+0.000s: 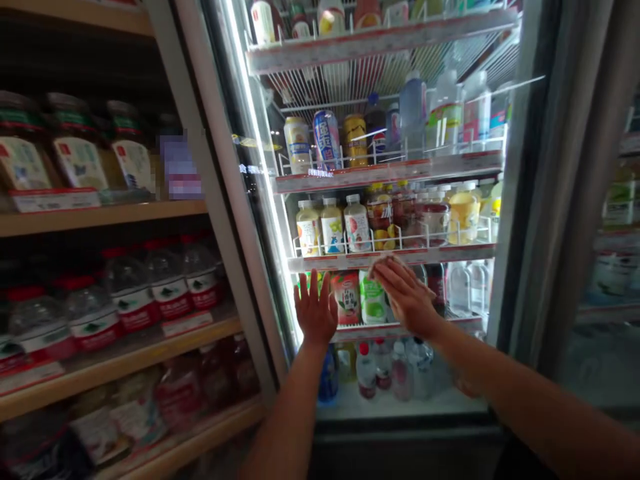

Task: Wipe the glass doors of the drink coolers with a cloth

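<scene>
Both my hands press flat against the glass door (pixel 450 220) of a lit drinks fridge. My left hand (pixel 315 308) lies open on the glass, fingers spread upward, near the door's left edge. My right hand (pixel 406 293) rests flat on a pale cloth (pixel 379 263), whose edge shows beyond the fingertips, held against the glass. Behind the glass, level with the hands, stand a pink-labelled bottle (pixel 346 298) and a green-labelled bottle (pixel 373 300).
Fridge shelves (pixel 385 175) carry several bottles and cans. On the left, wooden shelves (pixel 100 217) hold jars above, large water bottles (pixel 165 287) in the middle and packs below. A second fridge door (pixel 605 253) stands at the right.
</scene>
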Demonstrator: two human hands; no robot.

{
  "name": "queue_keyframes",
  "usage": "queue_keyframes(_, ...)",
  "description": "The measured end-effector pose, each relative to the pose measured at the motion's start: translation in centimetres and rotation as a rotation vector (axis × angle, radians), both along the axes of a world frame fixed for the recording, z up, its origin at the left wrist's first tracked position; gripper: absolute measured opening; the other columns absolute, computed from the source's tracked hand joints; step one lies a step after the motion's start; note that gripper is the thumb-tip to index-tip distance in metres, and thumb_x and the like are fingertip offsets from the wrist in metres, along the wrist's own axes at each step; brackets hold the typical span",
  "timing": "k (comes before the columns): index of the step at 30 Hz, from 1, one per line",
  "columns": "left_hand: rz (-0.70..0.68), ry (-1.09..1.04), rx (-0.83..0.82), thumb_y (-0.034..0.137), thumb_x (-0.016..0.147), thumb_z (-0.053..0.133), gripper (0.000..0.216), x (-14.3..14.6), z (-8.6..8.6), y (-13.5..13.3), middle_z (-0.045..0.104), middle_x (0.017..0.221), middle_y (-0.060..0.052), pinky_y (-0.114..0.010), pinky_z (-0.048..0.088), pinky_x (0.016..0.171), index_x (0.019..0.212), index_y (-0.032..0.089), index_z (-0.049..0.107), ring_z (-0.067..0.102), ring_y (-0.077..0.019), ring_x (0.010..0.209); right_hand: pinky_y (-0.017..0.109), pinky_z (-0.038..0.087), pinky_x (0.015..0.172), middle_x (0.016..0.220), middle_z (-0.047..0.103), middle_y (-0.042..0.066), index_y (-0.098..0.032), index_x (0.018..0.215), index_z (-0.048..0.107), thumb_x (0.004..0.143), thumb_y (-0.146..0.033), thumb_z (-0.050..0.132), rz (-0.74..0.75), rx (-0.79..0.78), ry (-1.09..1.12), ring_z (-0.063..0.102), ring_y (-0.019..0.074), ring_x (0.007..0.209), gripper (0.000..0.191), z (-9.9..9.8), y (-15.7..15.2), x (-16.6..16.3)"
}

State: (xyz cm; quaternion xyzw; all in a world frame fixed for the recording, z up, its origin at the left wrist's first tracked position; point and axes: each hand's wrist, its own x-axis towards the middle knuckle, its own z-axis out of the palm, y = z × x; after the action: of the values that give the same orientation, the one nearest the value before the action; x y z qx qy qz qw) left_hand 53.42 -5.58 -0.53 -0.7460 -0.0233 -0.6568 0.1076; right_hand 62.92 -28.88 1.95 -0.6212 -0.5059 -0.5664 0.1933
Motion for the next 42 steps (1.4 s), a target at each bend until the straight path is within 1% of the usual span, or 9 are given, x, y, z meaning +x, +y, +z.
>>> queue_keyframes(4,-0.018,-0.024,0.032,0.02,0.096,0.048,0.059,0.0,0.1,0.0,0.029,0.162,-0.009,-0.051,0.02,0.124,0.153,0.021,0.034,0.013,-0.027,0.153,0.042,0.031,0.123,0.156,0.044,0.003,-0.021,0.157,0.028,0.093,-0.006,0.042,-0.004,-0.252,-0.038,0.031,0.0197,0.149,0.067,-0.4,-0.1,-1.1)
queue_keyframes(6,-0.035,-0.033,0.033,0.02,0.095,0.048,0.058,0.0,0.0,0.1,0.031,0.16,-0.01,-0.05,0.019,0.124,0.152,0.021,0.037,0.012,-0.0261,0.153,0.042,0.029,0.123,0.157,0.041,0.003,-0.022,0.157,0.026,0.093,-0.005,0.041,-0.034,-0.275,-0.039,0.03,0.0201,0.15,0.068,0.1,-0.8,-1.0)
queue_keyframes(11,-0.034,-0.026,0.025,0.022,0.095,0.049,0.059,0.2,-0.1,0.2,0.034,0.159,-0.009,-0.05,0.019,0.124,0.153,0.022,0.036,0.012,-0.026,0.153,0.045,0.031,0.122,0.156,0.043,0.005,-0.021,0.158,0.023,0.091,-0.003,0.042,-0.107,-0.16,-0.042,0.03,0.0227,0.149,0.072,0.4,-2.4,-0.2)
queue_keyframes(17,-0.048,-0.041,0.018,0.021,0.094,0.048,0.059,0.4,-0.2,0.2,0.034,0.159,-0.009,-0.05,0.019,0.125,0.152,0.022,0.037,0.013,-0.0261,0.153,0.04,0.036,0.119,0.154,0.046,0.004,-0.02,0.157,0.027,0.093,-0.005,0.042,-0.037,-0.414,-0.164,0.037,0.0202,0.146,0.067,0.3,-2.4,-0.4)
queue_keyframes(22,-0.052,-0.02,-0.018,0.022,0.095,0.047,0.055,0.4,-0.3,0.2,0.036,0.159,-0.008,-0.05,0.019,0.125,0.15,0.023,0.042,0.012,-0.0256,0.153,0.046,0.032,0.121,0.155,0.044,0.006,-0.02,0.158,0.023,0.092,-0.005,0.042,-0.078,-0.235,-0.065,0.035,0.0237,0.147,0.07,0.4,-1.6,-0.7)
queue_keyframes(27,-0.053,-0.028,-0.013,0.021,0.094,0.047,0.055,0.4,-0.2,0.1,0.035,0.159,-0.008,-0.051,0.018,0.125,0.15,0.022,0.042,0.012,-0.0251,0.153,0.042,0.036,0.119,0.155,0.044,0.005,-0.02,0.158,0.024,0.094,-0.006,0.042,-0.058,-0.339,-0.098,0.036,0.0229,0.146,0.068,0.0,-1.5,-1.1)
queue_keyframes(31,-0.049,-0.034,-0.004,0.021,0.094,0.047,0.058,0.5,-0.2,0.1,0.032,0.16,-0.009,-0.051,0.018,0.125,0.151,0.022,0.038,0.012,-0.0253,0.153,0.044,0.033,0.121,0.156,0.043,0.005,-0.022,0.158,0.022,0.093,-0.003,0.04,-0.09,-0.251,-0.052,0.034,0.0229,0.147,0.07,0.1,-2.3,-0.8)
queue_keyframes(36,-0.045,-0.049,0.009,0.02,0.093,0.048,0.059,0.5,-0.2,0.1,0.033,0.16,-0.009,-0.05,0.018,0.125,0.152,0.021,0.038,0.012,-0.0256,0.153,0.043,0.037,0.119,0.155,0.043,0.004,-0.023,0.158,0.019,0.092,-0.003,0.041,-0.057,-0.325,-0.052,0.034,0.0218,0.148,0.072,-0.1,-3.3,-0.5)
queue_keyframes(42,-0.069,-0.038,0.005,0.02,0.093,0.048,0.059,0.4,-0.2,0.0,0.035,0.159,-0.01,-0.05,0.017,0.125,0.152,0.021,0.038,0.01,-0.0246,0.154,0.046,0.033,0.122,0.156,0.043,0.005,-0.024,0.159,0.017,0.093,-0.001,0.04,-0.088,-0.236,-0.05,0.031,0.0235,0.149,0.073,-0.1,-4.3,-0.2)
